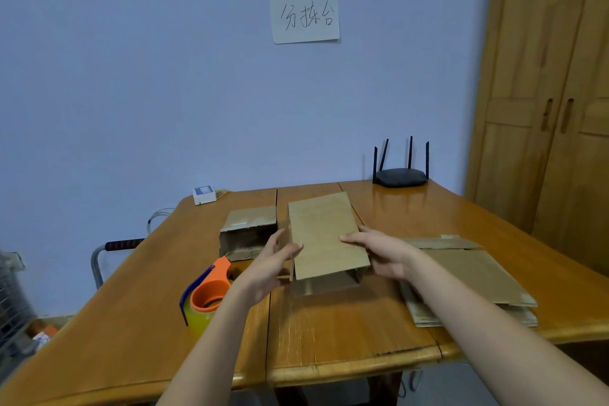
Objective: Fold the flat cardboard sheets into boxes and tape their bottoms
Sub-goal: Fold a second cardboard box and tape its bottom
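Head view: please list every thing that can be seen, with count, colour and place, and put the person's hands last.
Cardboard box: one, brown, table centre, held.
Folded box: one, brown, left of it.
Flat cardboard sheets: stack, brown, right side.
Tape dispenser: one, orange and blue, front left.
Router: one, black, back right.
White device: one, back left corner.
Paper note: one, white, wall.
Table: one, wooden.
Cupboard: one, wooden, right.
Left hand: grips box's left edge.
Right hand: grips right edge.

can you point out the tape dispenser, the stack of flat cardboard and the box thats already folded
tape dispenser (pixel 211 293): head view, on its orange body.
stack of flat cardboard (pixel 468 277): head view, on the top sheet's face.
folded box (pixel 247 230): head view, on its upper side, left of the hands.
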Demonstrator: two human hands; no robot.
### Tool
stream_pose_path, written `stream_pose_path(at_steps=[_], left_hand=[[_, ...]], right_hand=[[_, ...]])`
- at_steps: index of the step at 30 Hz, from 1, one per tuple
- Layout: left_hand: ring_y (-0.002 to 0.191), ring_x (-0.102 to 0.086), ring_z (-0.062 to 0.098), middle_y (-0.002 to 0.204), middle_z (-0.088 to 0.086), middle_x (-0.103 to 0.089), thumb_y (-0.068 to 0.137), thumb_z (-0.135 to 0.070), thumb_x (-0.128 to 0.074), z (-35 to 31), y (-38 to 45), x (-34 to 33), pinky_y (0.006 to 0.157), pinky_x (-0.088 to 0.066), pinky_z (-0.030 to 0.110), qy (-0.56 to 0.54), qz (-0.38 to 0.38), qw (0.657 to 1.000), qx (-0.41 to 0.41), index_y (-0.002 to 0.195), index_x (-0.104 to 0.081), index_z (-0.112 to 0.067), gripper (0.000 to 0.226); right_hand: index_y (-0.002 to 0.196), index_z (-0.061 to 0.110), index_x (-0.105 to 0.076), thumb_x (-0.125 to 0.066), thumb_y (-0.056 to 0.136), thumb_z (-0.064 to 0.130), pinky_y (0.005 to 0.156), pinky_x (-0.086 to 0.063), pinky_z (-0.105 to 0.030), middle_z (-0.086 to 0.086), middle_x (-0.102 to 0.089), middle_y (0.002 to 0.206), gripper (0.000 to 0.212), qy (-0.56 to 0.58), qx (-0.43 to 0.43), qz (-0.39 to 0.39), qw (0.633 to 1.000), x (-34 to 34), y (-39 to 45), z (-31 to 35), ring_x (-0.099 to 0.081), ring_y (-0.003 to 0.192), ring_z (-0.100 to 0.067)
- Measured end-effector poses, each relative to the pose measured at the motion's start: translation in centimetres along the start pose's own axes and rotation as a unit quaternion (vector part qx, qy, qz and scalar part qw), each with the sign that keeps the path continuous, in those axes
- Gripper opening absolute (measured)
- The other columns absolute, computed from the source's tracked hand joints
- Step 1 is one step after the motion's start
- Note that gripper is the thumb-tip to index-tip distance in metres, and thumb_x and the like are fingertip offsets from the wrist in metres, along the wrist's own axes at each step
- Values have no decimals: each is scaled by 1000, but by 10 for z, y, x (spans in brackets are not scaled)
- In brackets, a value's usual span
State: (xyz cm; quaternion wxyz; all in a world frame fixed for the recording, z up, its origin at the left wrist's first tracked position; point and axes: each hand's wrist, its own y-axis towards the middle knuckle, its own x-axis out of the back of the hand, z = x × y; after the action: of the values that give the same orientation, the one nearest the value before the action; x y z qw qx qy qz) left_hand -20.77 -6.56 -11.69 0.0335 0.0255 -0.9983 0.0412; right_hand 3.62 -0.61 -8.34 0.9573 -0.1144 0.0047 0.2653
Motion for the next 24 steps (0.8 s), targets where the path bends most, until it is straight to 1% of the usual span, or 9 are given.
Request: stream_pose_path(at_steps=[2, 3, 7, 10, 13, 16, 18, 20, 24], left_hand=[[135, -43, 30, 152, 2, -40, 63, -67, -79, -6, -3, -1, 114, -31, 58, 1, -7, 1000, -9, 152, -18, -47, 109], [132, -47, 28, 149, 2, -43, 66, -65, -77, -8, -4, -2, 113, -34, 56, 0, -7, 1000, -15, 153, -15, -44, 110], [128, -53, 20, 147, -2, -49, 67, -72, -75, -15, -5, -7, 107, -44, 52, 23, 3, 999, -50, 153, -26, -34, 106], [127, -54, 18, 146, -3, -49, 65, -74, -75, -12, -3, -9, 106, -46, 50, 28, -5, 998, -62, 152, -30, -31, 107], [125, -53, 19, 142, -2, -50, 58, -74, -79, -11, -6, -13, 105, -48, 45, 56, -41, 995, -74, 148, -31, -29, 111], [113, -55, 13, 125, -6, -55, 57, -61, -85, -10, -5, -14, 97, -48, 34, 38, -106, 990, -88, 139, -31, -26, 103], [112, -55, 14, 122, -8, -55, 57, -57, -88, -12, -4, -15, 101, -47, 38, 23, -112, 989, -91, 139, -30, -27, 105], [116, -55, 17, 127, -7, -55, 54, -60, -89, -13, -2, -17, 106, -46, 43, 27, -99, 991, -89, 144, -30, -26, 112], [124, -55, 19, 140, -5, -53, 51, -63, -90, -18, -2, -24, 107, -46, 45, 24, -56, 993, -97, 150, -29, -31, 121]], right_hand=[[154, 19, -32, -78, 86, 17, 99, -55, -43, -10, -65, 124, 82, -12, 13, -1, 1000, 0, -4, 2, -63, 117, -27], [154, 18, -33, -79, 86, 17, 95, -57, -40, -9, -67, 123, 83, -28, 19, 2, 999, 1, -5, 2, -65, 115, -25], [133, 15, -60, -81, 85, 28, 97, -56, -43, -3, -75, 116, 54, -73, 62, 13, 995, -5, -6, 3, -72, 107, -21], [129, 16, -62, -85, 80, 30, 94, -57, -39, 0, -76, 114, 56, -72, 93, -12, 993, -7, -4, 0, -73, 105, -18], [126, 14, -63, -91, 73, 31, 96, -57, -41, -1, -76, 113, 63, -66, 103, -34, 992, -4, -2, -2, -73, 104, -19], [123, 11, -66, -91, 73, 25, 96, -57, -41, -3, -77, 110, 58, -63, 103, -34, 992, -4, -3, -2, -74, 102, -20], [122, 11, -68, -90, 75, 23, 97, -56, -40, -2, -77, 109, 53, -72, 107, -27, 991, -6, -4, -1, -74, 102, -19], [122, 12, -69, -89, 75, 25, 99, -55, -41, -2, -77, 111, 53, -77, 112, -28, 990, -7, -3, -1, -73, 104, -19], [129, 15, -65, -90, 73, 35, 101, -54, -41, 1, -75, 115, 64, -91, 130, -22, 987, -10, 2, -2, -71, 109, -17]])
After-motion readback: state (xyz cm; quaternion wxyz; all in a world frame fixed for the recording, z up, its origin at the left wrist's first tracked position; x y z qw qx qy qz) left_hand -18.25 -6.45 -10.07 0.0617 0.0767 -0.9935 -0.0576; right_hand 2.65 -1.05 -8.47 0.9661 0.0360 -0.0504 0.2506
